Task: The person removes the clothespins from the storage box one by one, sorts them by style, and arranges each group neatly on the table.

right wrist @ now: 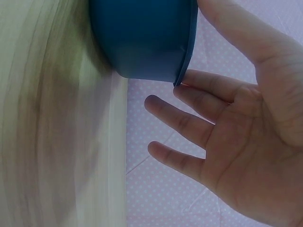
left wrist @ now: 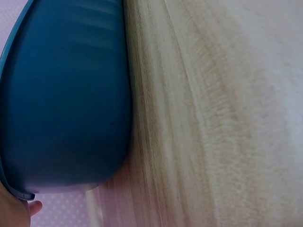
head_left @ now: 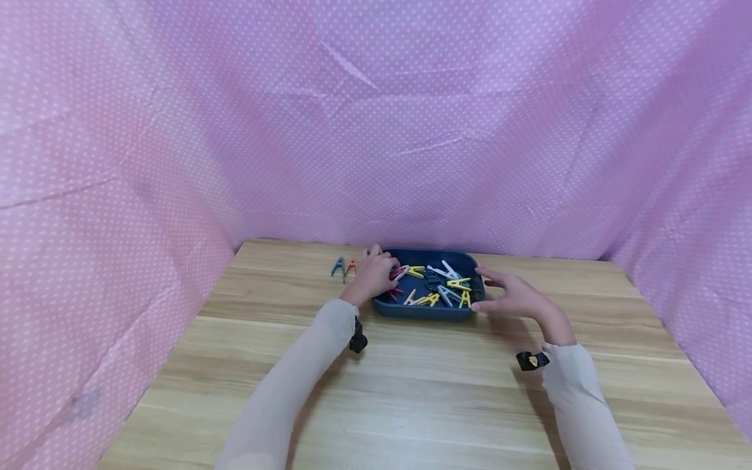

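A dark blue tray [head_left: 424,314] of clothespins [head_left: 452,283] sits just below and right of the frame's centre. The left hand [head_left: 373,273] overlaps its left end, whether gripping anything I cannot tell; the right hand [head_left: 517,297], fingers apart, touches its right end. Left of centre, blue and orange clips [head_left: 339,264] lie on the wooden table [head_left: 423,391].

Tray [head_left: 420,314] in every view
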Available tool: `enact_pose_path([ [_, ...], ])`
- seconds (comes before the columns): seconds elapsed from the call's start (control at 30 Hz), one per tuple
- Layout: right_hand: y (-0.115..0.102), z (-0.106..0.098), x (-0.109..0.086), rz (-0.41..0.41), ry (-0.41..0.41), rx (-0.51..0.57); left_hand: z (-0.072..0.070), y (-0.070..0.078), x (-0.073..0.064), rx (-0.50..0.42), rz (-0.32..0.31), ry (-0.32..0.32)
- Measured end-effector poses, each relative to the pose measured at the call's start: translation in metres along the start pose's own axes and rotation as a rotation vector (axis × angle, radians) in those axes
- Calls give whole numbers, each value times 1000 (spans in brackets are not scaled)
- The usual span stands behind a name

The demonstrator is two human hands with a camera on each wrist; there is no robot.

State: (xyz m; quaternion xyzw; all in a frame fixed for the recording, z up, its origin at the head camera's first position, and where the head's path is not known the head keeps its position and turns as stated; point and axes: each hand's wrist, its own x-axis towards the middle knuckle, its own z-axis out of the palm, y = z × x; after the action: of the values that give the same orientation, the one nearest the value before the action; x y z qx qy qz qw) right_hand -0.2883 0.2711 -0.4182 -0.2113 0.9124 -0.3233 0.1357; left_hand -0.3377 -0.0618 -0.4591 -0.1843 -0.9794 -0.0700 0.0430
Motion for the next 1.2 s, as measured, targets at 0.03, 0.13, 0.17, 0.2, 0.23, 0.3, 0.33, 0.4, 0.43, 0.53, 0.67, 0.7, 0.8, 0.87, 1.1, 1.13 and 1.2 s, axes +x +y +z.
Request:
enact_pose_path([
  [0.03,0,0,0,0,1,-2,0,0,0,5,2,-1],
  [0.13,1,0,0,2,0,-4,-1,1,0,13,5,-5],
  [0.17,1,0,0,4,0,-4,-1,1,0,16,6,-7],
  [0.2,1,-1,0,6,1,-5,-2,1,0,21,7,-8],
  [0.23,1,-1,0,8,1,-5,-2,2,0,22,7,-10],
  [0.3,1,-1,0,12,3,-4,-3,3,0,23,9,-11],
  [0.33,1,-1,0,13,3,-5,-3,3,0,23,10,-12],
  [0.4,0,-1,-1,13,1,-2,-3,3,0,22,10,-15],
  [0.43,0,0,-1,12,0,-2,-3,3,-1,20,10,-17],
  [0.53,0,1,0,1,0,-3,-2,2,-1,8,11,-14],
  [0.67,-1,1,1,-8,7,-5,0,1,-1,-31,10,-4],
  [0.7,-1,1,0,-9,6,-5,0,1,-1,-41,10,-1],
  [0.8,1,0,0,1,3,-1,1,1,0,-68,9,4],
  [0.87,1,-1,0,1,-1,3,1,1,-1,-86,9,10],
  [1.1,2,-1,1,8,-1,4,-2,0,-2,-136,49,67],
  [1.13,2,-1,1,7,0,5,-2,0,-2,-137,58,80],
  [1.2,2,0,0,3,0,9,-3,-1,-3,-139,77,105],
])
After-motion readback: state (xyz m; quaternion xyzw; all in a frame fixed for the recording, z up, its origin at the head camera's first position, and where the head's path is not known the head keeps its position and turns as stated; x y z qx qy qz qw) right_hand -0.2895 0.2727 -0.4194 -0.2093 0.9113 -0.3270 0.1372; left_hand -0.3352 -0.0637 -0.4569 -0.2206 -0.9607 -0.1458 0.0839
